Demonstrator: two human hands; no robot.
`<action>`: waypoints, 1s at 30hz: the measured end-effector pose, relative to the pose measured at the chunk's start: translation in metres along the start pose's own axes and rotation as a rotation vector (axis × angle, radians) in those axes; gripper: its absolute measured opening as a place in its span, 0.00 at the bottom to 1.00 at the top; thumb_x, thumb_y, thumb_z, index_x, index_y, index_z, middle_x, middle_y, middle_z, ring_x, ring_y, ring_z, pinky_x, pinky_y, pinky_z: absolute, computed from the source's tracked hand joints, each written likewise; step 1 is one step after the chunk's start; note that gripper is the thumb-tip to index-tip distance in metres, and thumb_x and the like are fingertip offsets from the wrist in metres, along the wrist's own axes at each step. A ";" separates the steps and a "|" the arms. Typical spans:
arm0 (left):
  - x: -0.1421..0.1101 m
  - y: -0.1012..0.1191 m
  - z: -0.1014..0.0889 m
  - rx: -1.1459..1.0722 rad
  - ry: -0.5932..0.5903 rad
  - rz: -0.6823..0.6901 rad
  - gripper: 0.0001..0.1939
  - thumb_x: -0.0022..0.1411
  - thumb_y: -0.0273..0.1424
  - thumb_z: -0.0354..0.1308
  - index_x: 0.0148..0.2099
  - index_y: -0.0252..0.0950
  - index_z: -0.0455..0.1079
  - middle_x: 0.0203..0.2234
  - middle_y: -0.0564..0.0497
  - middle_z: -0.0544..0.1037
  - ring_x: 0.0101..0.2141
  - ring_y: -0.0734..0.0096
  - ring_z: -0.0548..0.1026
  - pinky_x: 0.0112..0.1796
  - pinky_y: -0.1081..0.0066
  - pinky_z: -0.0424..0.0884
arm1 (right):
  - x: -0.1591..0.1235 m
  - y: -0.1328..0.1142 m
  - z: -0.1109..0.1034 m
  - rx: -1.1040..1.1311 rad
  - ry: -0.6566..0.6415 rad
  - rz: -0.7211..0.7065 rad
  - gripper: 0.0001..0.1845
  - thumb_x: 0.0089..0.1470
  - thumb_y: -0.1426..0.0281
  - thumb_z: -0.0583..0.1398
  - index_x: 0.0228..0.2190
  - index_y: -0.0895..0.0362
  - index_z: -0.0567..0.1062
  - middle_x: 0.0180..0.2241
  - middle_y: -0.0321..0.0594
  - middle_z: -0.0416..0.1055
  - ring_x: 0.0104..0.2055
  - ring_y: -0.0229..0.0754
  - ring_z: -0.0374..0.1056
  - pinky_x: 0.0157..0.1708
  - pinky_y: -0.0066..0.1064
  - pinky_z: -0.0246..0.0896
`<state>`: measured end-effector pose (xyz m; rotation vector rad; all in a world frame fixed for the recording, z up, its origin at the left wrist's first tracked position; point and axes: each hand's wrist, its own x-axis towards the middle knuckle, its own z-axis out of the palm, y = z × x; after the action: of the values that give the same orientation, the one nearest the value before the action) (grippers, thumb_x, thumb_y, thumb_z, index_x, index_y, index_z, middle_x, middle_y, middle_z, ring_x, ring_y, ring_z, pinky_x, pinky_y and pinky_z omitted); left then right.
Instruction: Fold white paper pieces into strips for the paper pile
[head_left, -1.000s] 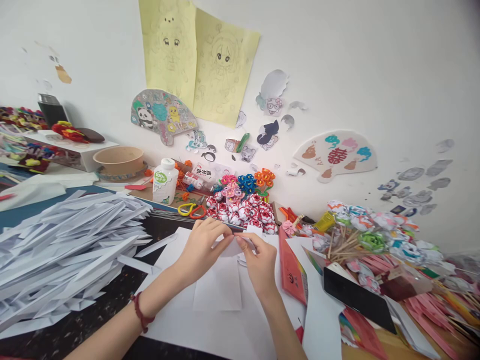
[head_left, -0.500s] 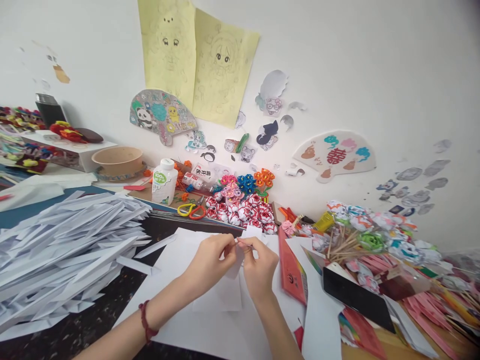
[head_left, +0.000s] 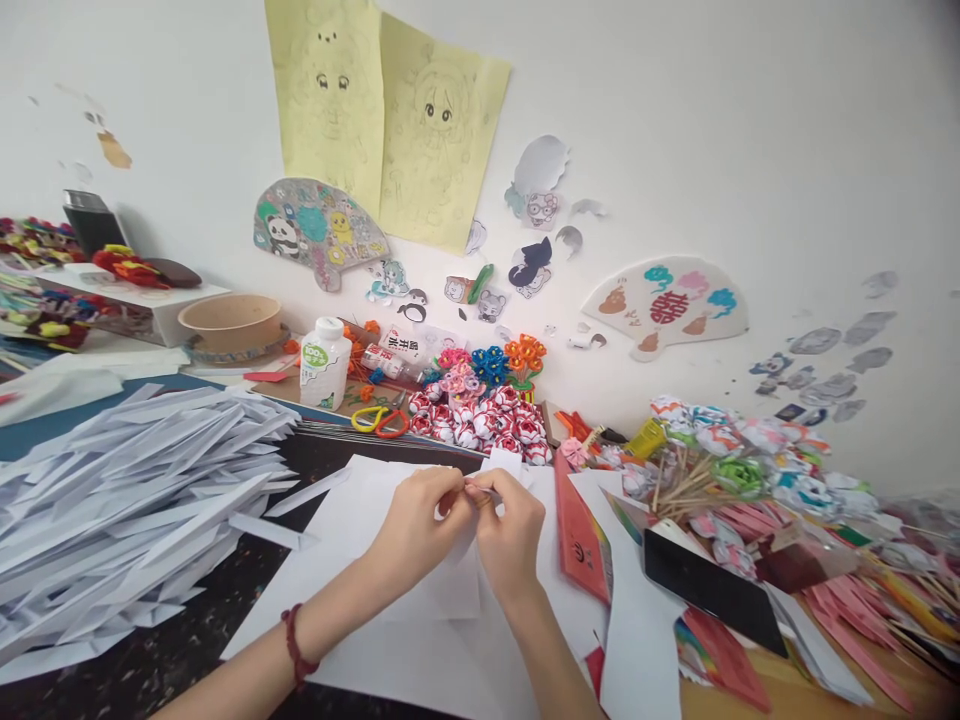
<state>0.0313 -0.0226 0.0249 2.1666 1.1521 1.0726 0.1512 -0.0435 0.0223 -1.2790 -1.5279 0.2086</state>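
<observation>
My left hand (head_left: 418, 525) and my right hand (head_left: 511, 530) meet above white paper sheets (head_left: 390, 650), thumbs and fingers pinched together. Between them is a small piece of white paper, mostly hidden by the fingers. A red cord bracelet (head_left: 293, 645) circles my left wrist. Just behind my right hand, a short white paper strip (head_left: 507, 460) lies at the sheets' far edge. To the left spreads a big heap of folded white paper strips (head_left: 142, 500); a few loose ones reach toward the sheets.
Behind the sheets are scissors (head_left: 380, 420), a white bottle (head_left: 325, 365) and red-and-white paper flowers (head_left: 484, 420). On the right lie a red packet (head_left: 581, 540), a black phone (head_left: 712, 590) and flowers on sticks (head_left: 739, 470). A tan bowl (head_left: 231, 322) stands back left.
My hands have drawn closer together and shifted slightly left. The white paper that showed below the fingers is now mostly covered. The whole view has shifted a little.
</observation>
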 end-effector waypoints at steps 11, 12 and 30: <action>0.002 -0.003 -0.003 0.122 0.014 0.016 0.08 0.52 0.24 0.46 0.23 0.35 0.53 0.18 0.56 0.62 0.23 0.75 0.60 0.26 0.73 0.52 | 0.004 0.000 -0.018 -0.020 0.255 -0.038 0.08 0.53 0.73 0.57 0.25 0.58 0.74 0.26 0.37 0.74 0.31 0.40 0.68 0.33 0.27 0.59; 0.003 -0.003 -0.003 0.138 0.022 0.016 0.07 0.52 0.24 0.47 0.23 0.36 0.53 0.19 0.56 0.62 0.23 0.75 0.60 0.26 0.73 0.52 | 0.004 0.001 -0.018 -0.020 0.272 -0.034 0.07 0.53 0.72 0.57 0.25 0.58 0.74 0.26 0.37 0.74 0.31 0.40 0.68 0.33 0.27 0.59; 0.007 -0.002 -0.017 -0.098 0.100 0.033 0.08 0.62 0.34 0.48 0.36 0.37 0.66 0.32 0.52 0.74 0.34 0.70 0.69 0.36 0.71 0.61 | 0.011 0.007 -0.016 0.238 0.244 0.253 0.12 0.53 0.63 0.58 0.25 0.59 0.71 0.22 0.34 0.66 0.26 0.37 0.59 0.27 0.27 0.54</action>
<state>0.0186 -0.0152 0.0363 2.0840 1.0869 1.2378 0.1700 -0.0395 0.0300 -1.2533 -1.0984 0.3721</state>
